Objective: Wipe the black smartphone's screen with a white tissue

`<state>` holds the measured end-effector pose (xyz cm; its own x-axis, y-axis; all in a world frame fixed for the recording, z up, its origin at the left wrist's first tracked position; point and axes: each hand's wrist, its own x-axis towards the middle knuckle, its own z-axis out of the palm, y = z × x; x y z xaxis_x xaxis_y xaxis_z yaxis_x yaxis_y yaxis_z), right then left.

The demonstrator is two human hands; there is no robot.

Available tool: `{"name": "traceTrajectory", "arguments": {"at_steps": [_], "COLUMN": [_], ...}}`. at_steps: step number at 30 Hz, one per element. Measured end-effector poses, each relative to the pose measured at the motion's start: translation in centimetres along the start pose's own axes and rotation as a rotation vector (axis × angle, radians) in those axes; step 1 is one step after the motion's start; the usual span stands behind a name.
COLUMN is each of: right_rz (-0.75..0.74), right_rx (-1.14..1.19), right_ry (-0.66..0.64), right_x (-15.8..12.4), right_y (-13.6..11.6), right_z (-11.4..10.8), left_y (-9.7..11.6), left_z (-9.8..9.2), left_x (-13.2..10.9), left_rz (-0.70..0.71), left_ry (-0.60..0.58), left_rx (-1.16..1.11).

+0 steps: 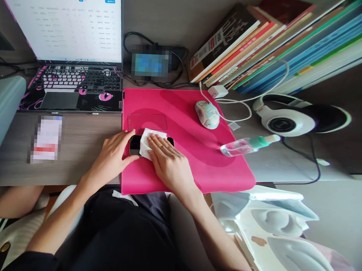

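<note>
A black phone (134, 144) lies flat on a pink mat (198, 160) near its left edge. My left hand (112, 158) grips the phone's left end, thumb on the near side and fingers over the top. My right hand (167, 163) lies flat, fingers stretched out together, pressing a folded white wipe (146, 144) onto the phone's screen. A clear, thin rectangular film or glass sheet (147, 121) rests on the mat just behind the phone.
An open laptop (75, 85) stands at back left. A patterned mouse (207, 114) and a small spray bottle (248, 145) lie on the mat's right side. White headphones (290, 116), a white charger (218, 91) with cable, and stacked books (278, 40) fill the right.
</note>
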<state>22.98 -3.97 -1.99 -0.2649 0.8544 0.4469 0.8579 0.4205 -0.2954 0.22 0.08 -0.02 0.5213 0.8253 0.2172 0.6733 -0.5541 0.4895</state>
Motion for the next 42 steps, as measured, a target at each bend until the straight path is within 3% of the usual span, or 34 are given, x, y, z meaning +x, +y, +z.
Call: {"name": "traceTrajectory", "arguments": {"at_steps": [7,16,25,35,42], "right_rz": [-0.068,0.026,0.035,0.084,0.052], "right_rx": [-0.062,-0.038,-0.100,-0.028,-0.117], "right_ry": [-0.017,0.032,0.010,0.029,0.035], "right_x": [-4.1,-1.2,-5.3,-1.7,-5.3], "right_y": [-0.9,1.6,0.1,2.8,0.2], "right_z": [-2.3,-0.3,-2.3,-0.4,-1.9], "left_y": [-0.1,-0.1,0.0,-0.2,-0.2], "left_z": [0.3,0.0,0.4,0.2,0.6], "left_x": [0.0,0.1,0.0,0.1,0.0], "left_rz": [0.005,-0.013,-0.012,-0.003,-0.005], "left_ry": [0.006,-0.018,-0.007,-0.011,-0.002], "left_rx": [-0.004,0.018,0.030,0.048,0.034]}}
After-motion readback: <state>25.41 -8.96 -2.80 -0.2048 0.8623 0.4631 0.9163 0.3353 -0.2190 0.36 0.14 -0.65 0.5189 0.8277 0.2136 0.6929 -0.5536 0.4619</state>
